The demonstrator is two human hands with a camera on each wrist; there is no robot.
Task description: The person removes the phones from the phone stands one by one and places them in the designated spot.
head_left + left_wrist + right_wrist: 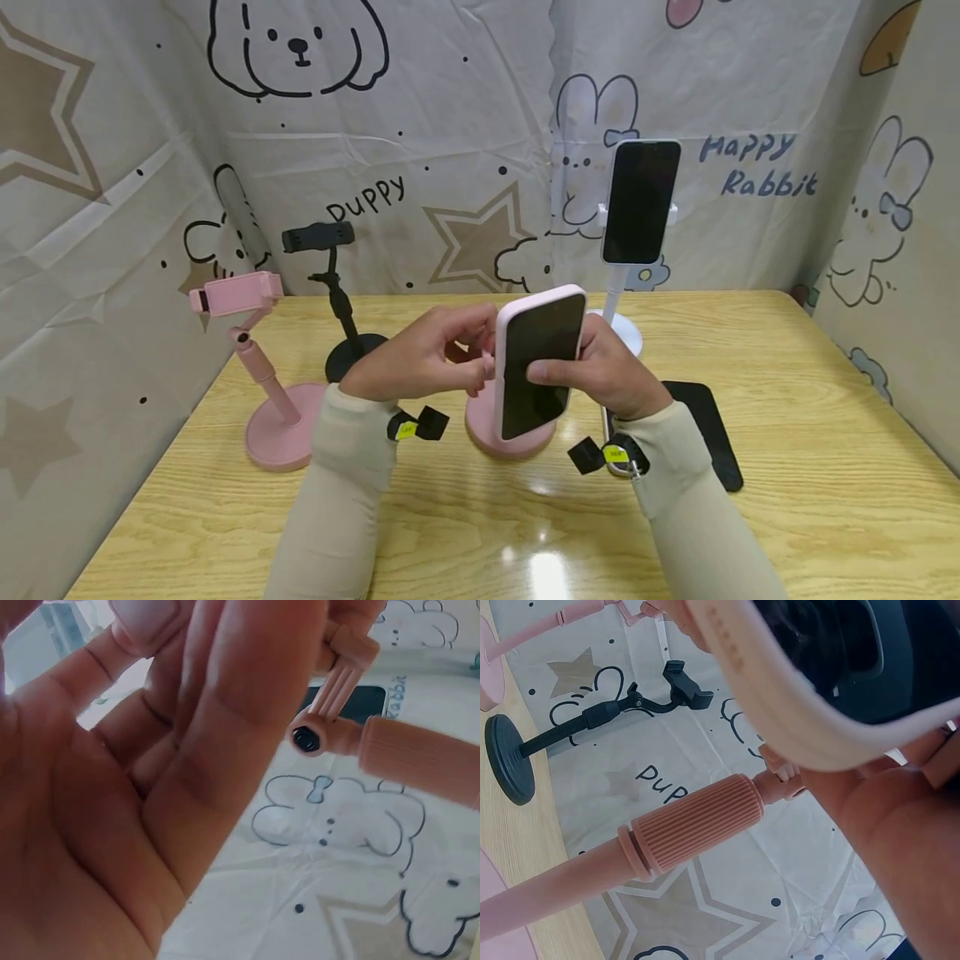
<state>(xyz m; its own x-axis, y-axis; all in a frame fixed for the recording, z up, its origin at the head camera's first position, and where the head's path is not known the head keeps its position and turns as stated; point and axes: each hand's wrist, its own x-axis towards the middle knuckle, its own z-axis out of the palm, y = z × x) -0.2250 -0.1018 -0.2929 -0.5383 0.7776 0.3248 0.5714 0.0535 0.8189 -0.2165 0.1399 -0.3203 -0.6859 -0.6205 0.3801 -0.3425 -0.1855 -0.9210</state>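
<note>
My right hand (611,367) holds a smartphone in a pale pink case (543,362), thumb across its dark screen and fingers behind it. The phone is tilted, in front of a pink phone stand (697,825) whose round base (519,448) rests on the table. My left hand (427,354) is at the phone's left edge, its thumb and fingers pinching a small pink part of the stand's holder. In the left wrist view the stand's jointed neck (330,712) shows beyond my curled fingers (240,705). The phone hides most of the holder in the head view.
On the left stand another pink phone stand (281,417) and a black one (341,308). A white stand (615,300) at the back right holds an upright phone (641,200). A black phone (708,433) lies by my right wrist, with another partly under it. Printed cloth surrounds the table (465,533).
</note>
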